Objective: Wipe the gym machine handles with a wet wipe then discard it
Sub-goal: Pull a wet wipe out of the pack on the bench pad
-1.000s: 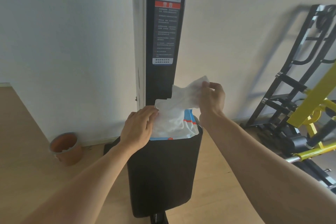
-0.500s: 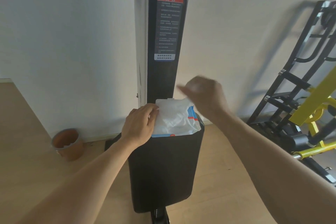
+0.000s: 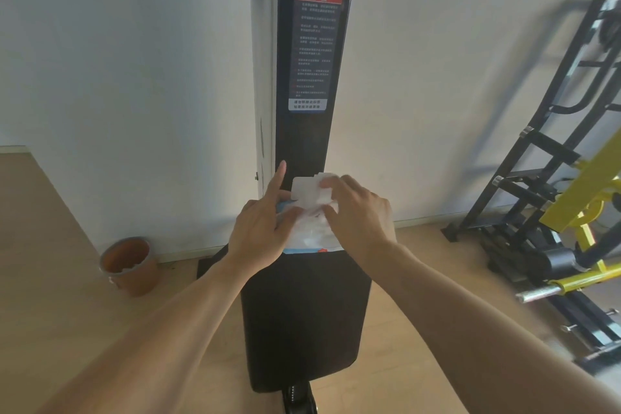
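Observation:
A white and blue wet wipe pack (image 3: 311,235) lies on the top end of a black padded seat (image 3: 302,319), against the machine's black upright column (image 3: 304,138). My left hand (image 3: 258,232) holds the pack's left side, index finger pointing up. My right hand (image 3: 359,215) rests on the pack's right side, fingertips on its raised white flap (image 3: 307,191). A bit of white wet wipe (image 3: 327,176) shows pinched at those fingertips; most of it is hidden. No machine handles are in view.
A warning sticker (image 3: 317,33) is on the column. A brown pot (image 3: 129,264) stands on the wooden floor by the white wall at left. A black and yellow gym machine (image 3: 571,185) with a chrome bar end (image 3: 537,294) fills the right side.
My right hand, which had pulled a wipe up out of the pack, has come back down onto the pack's flap. My left hand stayed on the pack and raised its index finger.

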`<state>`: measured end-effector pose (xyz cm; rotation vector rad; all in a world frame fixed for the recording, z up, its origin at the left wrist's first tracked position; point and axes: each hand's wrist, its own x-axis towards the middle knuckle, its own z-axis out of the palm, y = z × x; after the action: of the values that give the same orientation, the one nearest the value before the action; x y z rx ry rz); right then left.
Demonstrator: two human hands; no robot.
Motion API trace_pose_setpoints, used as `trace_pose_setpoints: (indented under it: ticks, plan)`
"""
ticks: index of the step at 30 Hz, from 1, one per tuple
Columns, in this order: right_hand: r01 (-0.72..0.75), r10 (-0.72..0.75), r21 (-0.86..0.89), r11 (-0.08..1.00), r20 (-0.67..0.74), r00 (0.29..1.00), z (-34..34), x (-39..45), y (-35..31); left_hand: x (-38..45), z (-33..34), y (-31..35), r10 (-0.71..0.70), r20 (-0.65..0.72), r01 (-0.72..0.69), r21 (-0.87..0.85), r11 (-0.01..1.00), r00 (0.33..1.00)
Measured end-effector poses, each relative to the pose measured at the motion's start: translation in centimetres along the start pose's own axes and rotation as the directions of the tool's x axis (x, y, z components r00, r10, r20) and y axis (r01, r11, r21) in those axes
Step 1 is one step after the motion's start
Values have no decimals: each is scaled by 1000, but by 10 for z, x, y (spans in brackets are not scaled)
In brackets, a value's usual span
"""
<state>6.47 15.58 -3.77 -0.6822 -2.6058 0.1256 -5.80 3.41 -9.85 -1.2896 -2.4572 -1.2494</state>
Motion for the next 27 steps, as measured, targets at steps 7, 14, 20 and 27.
trace_pose_setpoints:
  ticks: [7, 14, 20, 27]
  plan:
    - [240, -225, -127, 962, 119, 967, 5, -19, 5, 2, 5, -2, 8, -48, -3, 110, 994, 999]
    - [49, -49, 104, 993, -5, 999, -12, -12, 13, 2, 9, -3, -1, -75, 14, 167, 986, 997]
    - [77, -72, 67, 995, -77, 994, 2, -18, 14, -2, 4, -8, 0, 43, -2, 45, 999, 999]
    - [193, -194, -22, 981, -181, 964, 12, -10, 7, -2, 5, -8, 3, 34, -6, 71, 997, 999]
